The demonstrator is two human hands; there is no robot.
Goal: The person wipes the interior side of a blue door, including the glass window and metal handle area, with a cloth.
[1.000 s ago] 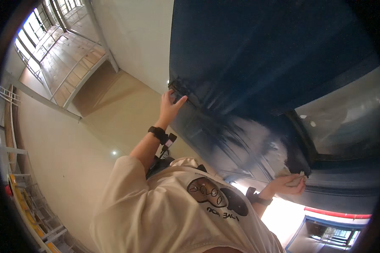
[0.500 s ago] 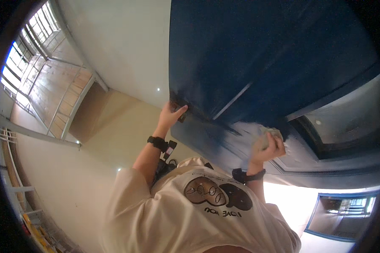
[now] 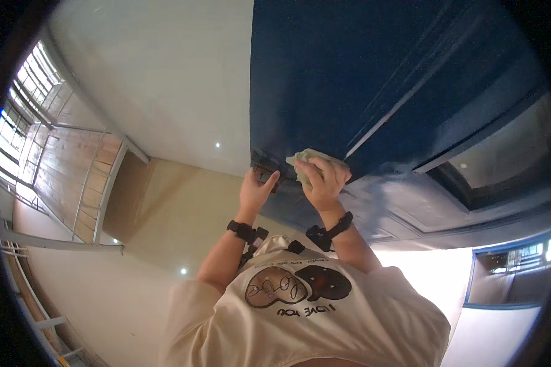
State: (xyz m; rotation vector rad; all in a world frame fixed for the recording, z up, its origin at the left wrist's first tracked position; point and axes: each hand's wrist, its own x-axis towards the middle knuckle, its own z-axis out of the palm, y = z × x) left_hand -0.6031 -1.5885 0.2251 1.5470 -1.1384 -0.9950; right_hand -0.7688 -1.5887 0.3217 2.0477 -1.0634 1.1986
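A dark blue door [image 3: 343, 79] with a glossy surface stands in front of me. At its left edge is a dark latch-like fitting [image 3: 267, 165]. My left hand [image 3: 255, 194] grips this fitting, thumb on the near side; the other fingers are partly hidden. Just to the right, my right hand [image 3: 326, 183] is closed round a crumpled pale greenish cloth [image 3: 302, 160]. The cloth is against the door, close beside the fitting. Both wrists wear black bands.
A metal bunk frame with wooden boards [image 3: 86, 162] stands to the left, near barred windows [image 3: 33, 70]. A pale wall [image 3: 153, 79] adjoins the door's left edge. At the right is a blue-framed window [image 3: 469, 278]; a recessed pane [image 3: 490, 168] sits in the door.
My right hand has moved left across the door with the cloth, from near the recessed pane to beside the fitting. My left hand keeps its hold on the fitting. The view has shifted slightly.
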